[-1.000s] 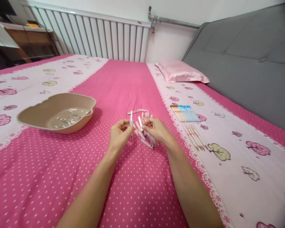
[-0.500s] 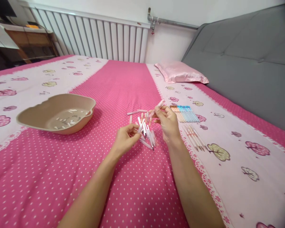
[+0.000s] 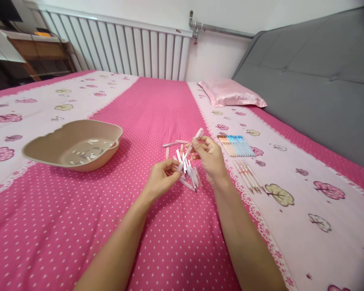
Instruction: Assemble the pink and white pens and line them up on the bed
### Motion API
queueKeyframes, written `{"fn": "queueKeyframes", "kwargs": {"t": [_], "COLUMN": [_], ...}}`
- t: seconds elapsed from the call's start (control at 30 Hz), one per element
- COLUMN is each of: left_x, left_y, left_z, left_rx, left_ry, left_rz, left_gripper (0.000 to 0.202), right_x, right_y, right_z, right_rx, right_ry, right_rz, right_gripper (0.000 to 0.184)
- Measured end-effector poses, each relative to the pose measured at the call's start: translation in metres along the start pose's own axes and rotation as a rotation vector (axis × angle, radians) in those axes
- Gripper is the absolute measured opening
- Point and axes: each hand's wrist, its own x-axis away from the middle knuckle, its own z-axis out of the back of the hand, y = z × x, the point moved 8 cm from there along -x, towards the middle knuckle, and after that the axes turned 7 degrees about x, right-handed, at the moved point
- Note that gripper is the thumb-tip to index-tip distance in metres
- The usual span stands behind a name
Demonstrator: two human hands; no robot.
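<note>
A slim pinkish-clear pen (image 3: 189,149) slants between my two hands, above the pink dotted sheet. My left hand (image 3: 162,177) pinches its lower end between thumb and fingers. Higher up, my right hand (image 3: 212,157) has its thumb and fingers closed on the pen, whose rounded pink end sticks out past the thumb. Beneath and between the hands lies a loose heap of pen parts (image 3: 194,176), with white tubes, dark tips and clear pink barrels. My fingers hide some of the heap. A couple of pink pieces (image 3: 170,144) lie just behind it.
To the left stands a beige basin (image 3: 104,161) with small white and grey bits inside. At right, blue and orange pens (image 3: 238,145) lie in a row, with several clear pens (image 3: 248,176) nearer me. Farther back are a pink pillow (image 3: 230,92) and a grey headboard (image 3: 306,81).
My right hand has shifted slightly left and down. The piece it held now lines up with the one in my left hand, forming one long pen.
</note>
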Motion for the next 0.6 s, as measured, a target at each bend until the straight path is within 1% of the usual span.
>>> {"fn": "queueKeyframes", "kwargs": {"t": [0.13,0.3,0.6], "left_x": [0.0,0.0,0.002], "left_y": [-0.001,0.0,0.009], "left_z": [0.0,-0.001,0.0], "left_rx": [0.007,0.027,0.11], "left_ry": [-0.008,-0.004,0.042], "left_rz": [-0.003,0.003,0.041], "left_gripper": [0.017,0.017,0.019], "right_x": [0.0,0.002,0.005], "right_y": [-0.001,-0.002,0.002], "right_z": [-0.001,-0.003,-0.016], "right_rx": [0.029,0.027,0.048], "right_ry": [-0.013,-0.032,-0.155], "right_rz": [0.003,-0.005,-0.043], "right_gripper": [0.021,0.024,0.024]}}
